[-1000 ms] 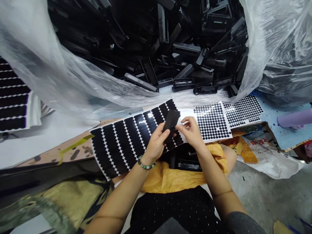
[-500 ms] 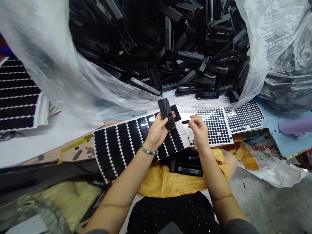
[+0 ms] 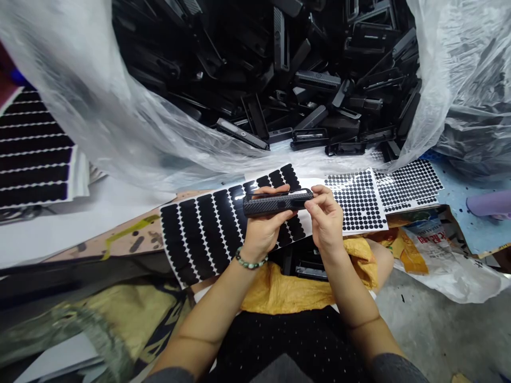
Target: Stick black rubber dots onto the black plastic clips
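The left hand (image 3: 265, 234) cradles a black plastic casing (image 3: 277, 203) while the right hand (image 3: 325, 221) pinches its end, both over a sheet of black adhesive pads (image 3: 199, 234), near its upper edge.

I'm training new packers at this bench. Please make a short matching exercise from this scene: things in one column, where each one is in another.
Things:
1. Carbon-textured black plastic part
2. Beaded bracelet
3. Sheet of round black dots
4. Heap of black plastic parts

Places:
A. Inside clear plastic sheeting
B. Held by the left hand and right hand
C. Around the left wrist
D. Beside the right hand

Pairs: 1-B, 2-C, 3-D, 4-A
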Available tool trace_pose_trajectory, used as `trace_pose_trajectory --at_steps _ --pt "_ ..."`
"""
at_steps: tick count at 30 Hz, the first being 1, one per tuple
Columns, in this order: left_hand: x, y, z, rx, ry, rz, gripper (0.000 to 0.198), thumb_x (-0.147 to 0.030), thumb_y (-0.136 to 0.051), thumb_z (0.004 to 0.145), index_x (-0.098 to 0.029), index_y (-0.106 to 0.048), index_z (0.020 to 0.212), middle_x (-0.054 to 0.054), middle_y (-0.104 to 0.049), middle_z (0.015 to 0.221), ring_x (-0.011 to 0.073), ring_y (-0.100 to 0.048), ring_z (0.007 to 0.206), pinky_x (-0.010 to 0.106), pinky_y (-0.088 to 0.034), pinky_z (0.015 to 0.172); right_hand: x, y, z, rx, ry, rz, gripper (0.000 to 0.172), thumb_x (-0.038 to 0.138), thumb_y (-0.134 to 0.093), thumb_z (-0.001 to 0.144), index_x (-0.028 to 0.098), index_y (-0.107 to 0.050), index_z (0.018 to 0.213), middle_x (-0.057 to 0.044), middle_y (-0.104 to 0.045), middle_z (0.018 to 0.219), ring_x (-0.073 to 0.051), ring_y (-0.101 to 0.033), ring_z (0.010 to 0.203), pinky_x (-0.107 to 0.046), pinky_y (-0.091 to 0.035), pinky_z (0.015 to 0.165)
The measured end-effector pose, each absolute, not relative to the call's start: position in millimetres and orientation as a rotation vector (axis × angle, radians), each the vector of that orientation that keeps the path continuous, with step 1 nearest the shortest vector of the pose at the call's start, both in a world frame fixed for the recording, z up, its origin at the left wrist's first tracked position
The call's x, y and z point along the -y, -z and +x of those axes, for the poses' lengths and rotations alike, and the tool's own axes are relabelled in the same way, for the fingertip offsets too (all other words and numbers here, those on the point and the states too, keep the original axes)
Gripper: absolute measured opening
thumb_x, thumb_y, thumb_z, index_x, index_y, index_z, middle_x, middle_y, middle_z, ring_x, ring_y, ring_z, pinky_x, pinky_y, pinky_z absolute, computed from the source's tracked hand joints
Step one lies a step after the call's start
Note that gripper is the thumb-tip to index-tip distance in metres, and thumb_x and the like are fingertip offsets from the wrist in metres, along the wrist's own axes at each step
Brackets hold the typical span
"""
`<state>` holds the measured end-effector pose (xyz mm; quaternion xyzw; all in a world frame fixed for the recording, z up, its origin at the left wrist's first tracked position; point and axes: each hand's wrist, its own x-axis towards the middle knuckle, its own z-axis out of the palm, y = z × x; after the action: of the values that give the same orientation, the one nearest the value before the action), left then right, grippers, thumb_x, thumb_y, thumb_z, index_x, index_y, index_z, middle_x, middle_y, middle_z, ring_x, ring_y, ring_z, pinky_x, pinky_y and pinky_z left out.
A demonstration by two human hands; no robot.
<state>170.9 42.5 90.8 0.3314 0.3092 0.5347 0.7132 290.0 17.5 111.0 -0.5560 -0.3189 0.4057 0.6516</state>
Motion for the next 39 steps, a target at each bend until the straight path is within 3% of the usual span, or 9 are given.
trace_pose_trajectory --at_steps 10,16,20,23,26,30,32,36,39 --pt "-39 -92 172 -0.685 -1.223 0.771 0.05 -0.027 -0.09 0.062 -0.027 -0.053 0.095 -0.002 -0.068 0.112 0.0163 -0.069 0.098 0.032 -0.061 0.085 -15 -108 290 0.874 -0.77 -1.326 0.024 0.041 -0.074 0.072 0.023 -0.06 0.062 -0.005 -0.056 0.1 -0.021 -0.056 0.102 -0.04 -0.05 0.092" --pt "-31 -88 175 -0.703 -1.325 0.815 0.045 -0.023 -0.087 0.066 -0.027 -0.051 0.093 -0.003 -0.067 0.112 0.0147 -0.068 0.101 0.03 -0.058 0.09 -7 -113 288 1.073 -0.467 -1.502 0.014 0.038 -0.071 0.078 0.025 -0.065 0.076 -0.008 -0.055 0.115 -0.024 -0.057 0.105 -0.049 -0.049 0.101" --pt "-28 -87 177 -0.711 -1.345 0.765 0.044 -0.022 -0.086 0.068 -0.028 -0.05 0.094 -0.005 -0.066 0.113 0.0131 -0.067 0.101 0.028 -0.059 0.087 -9 -110 290 0.935 -0.515 -1.509 0.049 0.042 -0.079 0.07 0.03 -0.063 0.115 -0.01 -0.046 0.142 -0.024 -0.058 0.109 -0.047 -0.051 0.101" --pt "-28 -86 180 -0.709 -1.324 0.739 0.046 -0.023 -0.086 0.067 -0.028 -0.05 0.094 -0.005 -0.066 0.113 0.0131 -0.068 0.1 0.026 -0.06 0.085 -12 -104 290 0.832 -0.858 -1.383 0.066 0.048 -0.079 0.067 0.03 -0.059 0.127 -0.007 -0.062 0.129 -0.02 -0.065 0.101 -0.041 -0.056 0.094" --pt "-27 -82 179 -0.672 -1.314 0.764 0.043 -0.02 -0.086 0.068 -0.029 -0.053 0.094 -0.006 -0.068 0.111 0.0121 -0.069 0.102 0.024 -0.06 0.086 -11 -98 294 0.761 -1.073 -1.295 0.05 0.049 -0.078 0.066 0.026 -0.07 0.111 -0.003 -0.074 0.106 -0.021 -0.069 0.095 -0.04 -0.058 0.09" --pt "-22 -78 161 -0.646 -1.206 1.073 0.036 -0.013 -0.078 0.076 -0.032 -0.059 0.1 -0.005 -0.071 0.11 0.0119 -0.069 0.104 0.027 -0.058 0.094 -18 -95 328 0.875 -1.102 -1.474 0.037 0.051 -0.058 0.083 0.021 -0.074 0.1 -0.006 -0.076 0.091 -0.022 -0.071 0.078 -0.042 -0.061 0.071" --pt "-19 -79 149 -0.578 -0.947 1.373 0.047 -0.015 -0.077 0.077 -0.034 -0.061 0.116 0.002 -0.068 0.126 0.0181 -0.066 0.117 0.034 -0.055 0.102 -34 -97 357 1.027 -0.846 -1.672 0.035 0.042 -0.049 0.09 0.02 -0.07 0.107 -0.009 -0.074 0.1 -0.022 -0.071 0.084 -0.045 -0.06 0.077" --pt "-12 -89 133 -0.42 -0.459 1.72 0.08 -0.024 -0.081 0.073 -0.033 -0.045 0.145 0.011 -0.039 0.158 0.0308 -0.042 0.143 0.049 -0.043 0.115 -90 -98 407 1.195 -0.306 -1.979 0.041 0.01 -0.053 0.084 0.014 -0.06 0.124 -0.018 -0.056 0.134 -0.028 -0.055 0.124 -0.048 -0.046 0.106" --pt "-11 -94 131 -0.459 -0.499 1.623 0.061 -0.023 -0.073 0.082 -0.032 -0.054 0.139 0.01 -0.054 0.146 0.0264 -0.054 0.134 0.046 -0.047 0.112 -127 -95 425 1.347 -0.132 -2.221 0.05 -0.002 -0.044 0.081 0.017 -0.059 0.125 -0.018 -0.049 0.143 -0.032 -0.053 0.123 -0.052 -0.045 0.102"
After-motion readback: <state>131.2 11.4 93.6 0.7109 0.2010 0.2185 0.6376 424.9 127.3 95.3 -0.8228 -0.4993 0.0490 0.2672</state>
